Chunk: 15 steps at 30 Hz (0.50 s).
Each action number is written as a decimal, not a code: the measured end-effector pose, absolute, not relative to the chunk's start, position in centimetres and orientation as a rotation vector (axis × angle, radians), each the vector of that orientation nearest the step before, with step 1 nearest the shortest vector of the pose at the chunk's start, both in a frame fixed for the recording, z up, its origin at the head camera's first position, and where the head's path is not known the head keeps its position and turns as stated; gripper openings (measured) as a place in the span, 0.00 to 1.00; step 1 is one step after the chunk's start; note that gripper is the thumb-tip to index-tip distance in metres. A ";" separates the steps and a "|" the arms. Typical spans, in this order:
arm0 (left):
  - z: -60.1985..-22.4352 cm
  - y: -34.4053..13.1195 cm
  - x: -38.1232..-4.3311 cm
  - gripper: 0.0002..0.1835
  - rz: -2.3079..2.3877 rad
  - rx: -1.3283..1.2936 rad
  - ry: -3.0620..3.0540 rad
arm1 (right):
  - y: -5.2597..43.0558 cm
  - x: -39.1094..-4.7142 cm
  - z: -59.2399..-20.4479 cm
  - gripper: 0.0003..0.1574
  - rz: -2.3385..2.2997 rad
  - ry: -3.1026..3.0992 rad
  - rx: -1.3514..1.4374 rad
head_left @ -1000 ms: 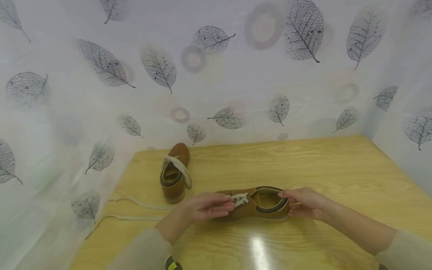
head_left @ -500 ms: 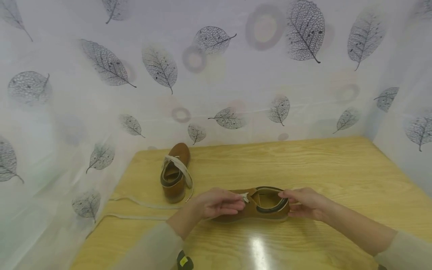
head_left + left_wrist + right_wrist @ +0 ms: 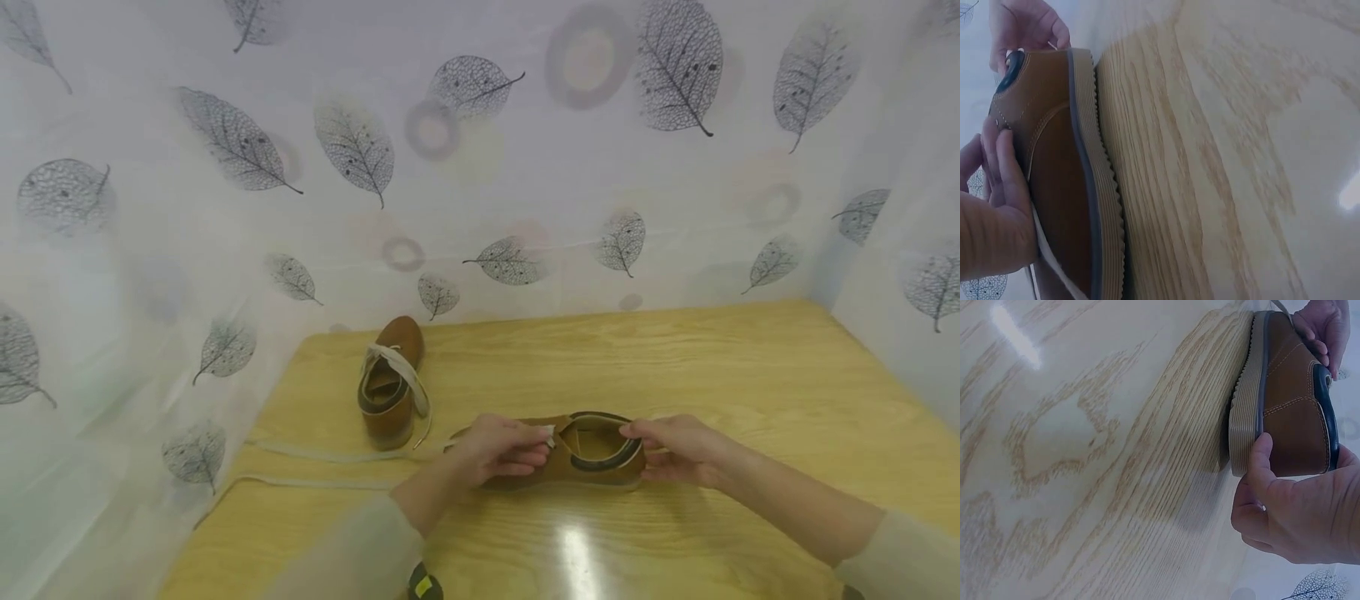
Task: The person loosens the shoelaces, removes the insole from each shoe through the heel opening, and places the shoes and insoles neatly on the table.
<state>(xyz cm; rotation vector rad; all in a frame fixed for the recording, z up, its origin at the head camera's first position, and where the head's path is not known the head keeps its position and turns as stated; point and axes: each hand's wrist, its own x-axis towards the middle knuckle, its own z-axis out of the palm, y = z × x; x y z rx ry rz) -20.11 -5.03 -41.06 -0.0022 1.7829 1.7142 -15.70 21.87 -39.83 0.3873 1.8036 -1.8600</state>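
A brown leather shoe (image 3: pixel 577 477) with a dark collar lies lengthwise on the wooden table, toe to the left. My right hand (image 3: pixel 678 452) grips its heel, the thumb at the collar in the head view; in the right wrist view that hand (image 3: pixel 1300 509) has a finger against the heel's side above the ridged sole. At the top of the lacing my left hand (image 3: pixel 504 452) pinches the pale shoelace (image 3: pixel 551 435) between thumb and finger. In the left wrist view the left hand (image 3: pixel 1000 212) lies along the shoe's eyelet side. Much of the lacing is hidden behind it.
A second brown shoe (image 3: pixel 390 421), toe away from me, stands at the back left with a loose lace across its opening. Two long lace ends (image 3: pixel 322 485) trail left over the table (image 3: pixel 712 367). A leaf-print curtain (image 3: pixel 555 192) surrounds the table.
My left hand has moved right along the lacing toward the shoe's opening, and its fingers have closed on the lace. The right hand stays at the heel.
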 end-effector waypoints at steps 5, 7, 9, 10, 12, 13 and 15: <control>-41.4 -4.4 -20.0 0.15 1.700 0.027 1.862 | 22.0 -15.8 -39.9 0.23 -1.846 1.820 0.392; -41.7 -4.4 -20.0 0.15 1.699 0.066 1.878 | 21.9 -15.9 -39.9 0.22 -1.845 1.820 0.396; -42.1 -4.6 -19.9 0.14 1.714 0.128 1.883 | 21.9 -15.9 -40.0 0.20 -1.851 1.812 0.397; -42.2 -4.7 -19.8 0.14 1.724 0.170 1.883 | 21.9 -15.9 -40.0 0.18 -1.853 1.808 0.395; -42.5 -5.0 -19.5 0.13 1.750 0.236 1.870 | 21.9 -15.9 -40.1 0.15 -1.853 1.804 0.384; -42.6 -5.1 -19.4 0.12 1.762 0.268 1.865 | 21.8 -15.9 -40.1 0.15 -1.852 1.803 0.381; -42.7 -5.3 -19.2 0.12 1.774 0.310 1.864 | 21.8 -15.9 -40.1 0.15 -1.850 1.804 0.386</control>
